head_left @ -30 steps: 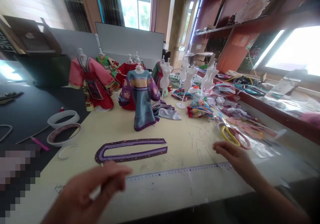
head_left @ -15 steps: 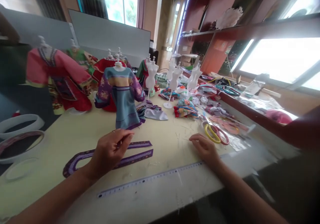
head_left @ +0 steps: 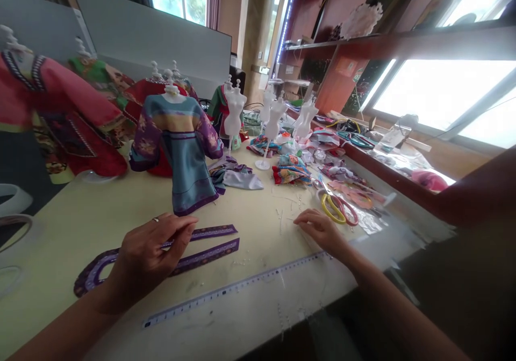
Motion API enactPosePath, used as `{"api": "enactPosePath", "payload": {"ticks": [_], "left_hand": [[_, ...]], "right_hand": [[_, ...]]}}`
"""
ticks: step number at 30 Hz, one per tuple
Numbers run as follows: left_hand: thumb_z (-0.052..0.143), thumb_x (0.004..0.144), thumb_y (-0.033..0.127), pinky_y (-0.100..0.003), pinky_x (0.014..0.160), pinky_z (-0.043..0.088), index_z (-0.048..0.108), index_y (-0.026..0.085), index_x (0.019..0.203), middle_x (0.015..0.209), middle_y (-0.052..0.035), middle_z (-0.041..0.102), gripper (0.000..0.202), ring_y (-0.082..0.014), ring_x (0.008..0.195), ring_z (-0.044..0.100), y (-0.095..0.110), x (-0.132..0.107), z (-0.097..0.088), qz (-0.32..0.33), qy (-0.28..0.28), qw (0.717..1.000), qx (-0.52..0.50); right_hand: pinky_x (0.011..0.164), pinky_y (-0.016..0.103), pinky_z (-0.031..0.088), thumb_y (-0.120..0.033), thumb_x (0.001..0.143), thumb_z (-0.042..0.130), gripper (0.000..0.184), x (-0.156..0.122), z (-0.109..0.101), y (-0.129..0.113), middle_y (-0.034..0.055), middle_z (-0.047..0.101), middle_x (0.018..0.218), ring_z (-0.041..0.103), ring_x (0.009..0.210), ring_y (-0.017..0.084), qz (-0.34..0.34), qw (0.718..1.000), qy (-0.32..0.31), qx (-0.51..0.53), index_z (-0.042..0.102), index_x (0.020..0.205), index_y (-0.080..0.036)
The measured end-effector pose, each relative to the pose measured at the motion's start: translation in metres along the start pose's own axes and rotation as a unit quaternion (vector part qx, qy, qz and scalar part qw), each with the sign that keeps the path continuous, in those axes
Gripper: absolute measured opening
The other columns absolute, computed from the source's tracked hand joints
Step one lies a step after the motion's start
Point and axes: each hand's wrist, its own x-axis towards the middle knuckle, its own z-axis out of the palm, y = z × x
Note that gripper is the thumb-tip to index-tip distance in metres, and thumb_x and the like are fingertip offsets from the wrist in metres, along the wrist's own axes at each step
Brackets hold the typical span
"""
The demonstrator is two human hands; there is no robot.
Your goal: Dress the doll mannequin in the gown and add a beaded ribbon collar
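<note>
My left hand [head_left: 151, 248] is closed in a pinch above a purple U-shaped trim strip [head_left: 212, 254] with a patterned edge. Anything between its fingertips is too small to make out. On the right, my right hand [head_left: 320, 229] rests low over the table, fingertips drawn together beside short strings of tiny white beads [head_left: 281, 221]. Whether a bead is in those fingers I cannot tell. Scissors [head_left: 334, 209] with yellow and red handles lie just beyond this hand. A long clear ruler [head_left: 223, 293] runs across the table in front of both hands.
A small blue-and-purple robe [head_left: 187, 157] stands on a mannequin behind my left hand. A pink-and-red dress [head_left: 76, 114] is at the left. Bare white mannequins [head_left: 236, 111], folded printed cloth [head_left: 292, 170] and fabric scraps fill the back. White rings [head_left: 14, 197] stand at the left edge.
The view has shifted to the right, so most things appear further left. Both hands keep nearly the same poses over the table, and the trim strip stays flat.
</note>
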Motion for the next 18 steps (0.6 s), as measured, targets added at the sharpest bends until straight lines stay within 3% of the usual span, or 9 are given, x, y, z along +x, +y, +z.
{"api": "enactPosePath", "payload": {"ticks": [6,18], "left_hand": [[0.054,0.081,0.020,-0.023,0.069,0.047,0.060,0.017,0.090,0.077,-0.0002,0.067,0.010,-0.0120,0.069,0.061,0.0033,0.0009,-0.0013,0.019,-0.017,1.000,0.008],[0.050,0.084,0.022,-0.020,0.066,0.045,0.060,0.015,0.090,0.075,0.0010,0.067,0.014,-0.0105,0.066,0.060,0.0051,0.0044,-0.0061,-0.001,-0.045,0.999,0.007]], "right_hand": [[0.079,0.038,0.040,-0.024,0.082,0.053,0.015,-0.0020,-0.0029,-0.0005,0.0053,0.063,0.085,0.055,0.083,0.021,0.001,0.998,-0.054,-0.022,0.069,0.081,-0.023],[0.079,0.037,0.039,-0.014,0.075,0.057,0.012,0.0014,0.0010,-0.0081,0.0040,0.061,0.081,0.054,0.080,0.019,-0.010,0.995,-0.089,-0.051,0.067,0.075,-0.022]]}}
